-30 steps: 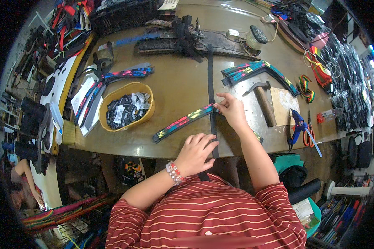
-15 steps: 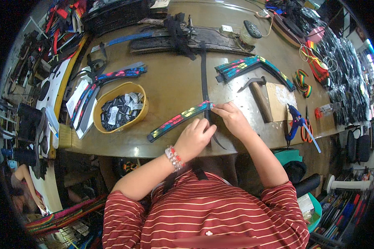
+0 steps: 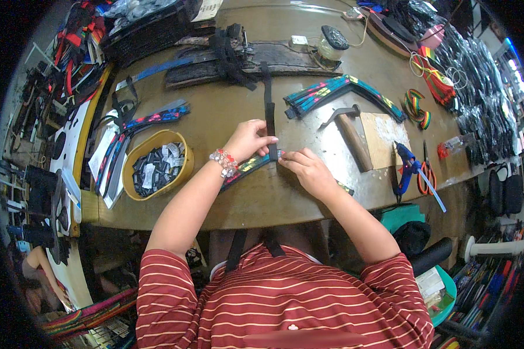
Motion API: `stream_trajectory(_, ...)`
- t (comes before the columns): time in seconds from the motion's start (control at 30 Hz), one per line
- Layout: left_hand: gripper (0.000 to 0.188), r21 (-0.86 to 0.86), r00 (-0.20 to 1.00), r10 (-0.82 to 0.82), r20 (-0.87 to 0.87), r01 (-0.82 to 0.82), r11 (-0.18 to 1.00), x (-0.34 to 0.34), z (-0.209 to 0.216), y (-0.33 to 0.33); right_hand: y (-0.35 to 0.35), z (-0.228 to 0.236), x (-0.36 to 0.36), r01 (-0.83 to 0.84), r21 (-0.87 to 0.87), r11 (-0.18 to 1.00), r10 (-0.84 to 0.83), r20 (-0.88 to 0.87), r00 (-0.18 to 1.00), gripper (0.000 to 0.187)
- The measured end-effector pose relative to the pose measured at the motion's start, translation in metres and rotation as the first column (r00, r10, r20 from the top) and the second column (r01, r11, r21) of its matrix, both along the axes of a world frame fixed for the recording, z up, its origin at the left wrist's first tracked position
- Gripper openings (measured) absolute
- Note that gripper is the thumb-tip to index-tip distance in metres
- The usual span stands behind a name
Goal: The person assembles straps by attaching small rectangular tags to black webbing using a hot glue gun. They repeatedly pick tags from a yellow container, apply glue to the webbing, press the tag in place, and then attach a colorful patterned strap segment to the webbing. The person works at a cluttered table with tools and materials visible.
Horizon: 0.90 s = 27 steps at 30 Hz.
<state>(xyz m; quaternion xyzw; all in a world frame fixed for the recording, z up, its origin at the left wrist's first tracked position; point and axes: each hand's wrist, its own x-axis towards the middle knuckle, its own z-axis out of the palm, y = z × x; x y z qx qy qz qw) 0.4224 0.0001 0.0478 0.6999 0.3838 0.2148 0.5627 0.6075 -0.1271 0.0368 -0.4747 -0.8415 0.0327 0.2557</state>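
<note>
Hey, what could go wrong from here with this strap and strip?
The black strap could slip askew where it crosses the patterned strip, since only the fingers of the left hand and right hand seem to steady them. The blue glue gun might get knocked off: it lies near the table's front edge.

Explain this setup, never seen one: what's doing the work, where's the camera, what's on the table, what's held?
No machine here: a person works bare-handed. The view comes from a fisheye camera worn on the head, looking down, so straight edges bend. The left hand holds a narrow black fabric strap; the right hand pinches at a colourful patterned fabric band, beside where the strap crosses it. The shiny brown table also bears a yellow oval tub of small black pieces, a wooden-handled hammer, a blue glue gun and a stack of teal patterned bands.
</note>
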Motion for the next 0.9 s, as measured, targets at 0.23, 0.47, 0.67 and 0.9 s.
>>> stream_trajectory(0.23,0.02,0.066,0.997,-0.005,-0.083,0.011,0.998,0.002,0.005,-0.001,0.004,0.004,-0.002,0.011,-0.056,0.998,-0.014,-0.061,0.998,0.032)
stream_trajectory(0.47,0.019,0.212,0.993,-0.012,-0.113,0.036,0.977,0.005,0.003,-0.004,-0.001,-0.003,-0.004,0.074,-0.061,0.995,-0.069,0.085,0.994,0.035)
stream_trajectory(0.67,0.03,0.131,0.96,0.128,-0.248,-0.098,0.987,0.011,0.016,0.004,0.038,0.052,-0.029,0.065,-0.136,0.989,-0.03,0.243,0.97,0.041)
stream_trajectory(0.9,0.023,0.678,0.936,0.296,-0.189,-0.094,0.729,-0.04,0.007,-0.092,0.024,0.029,0.074,0.822,0.056,0.567,-0.777,0.369,0.511,0.061)
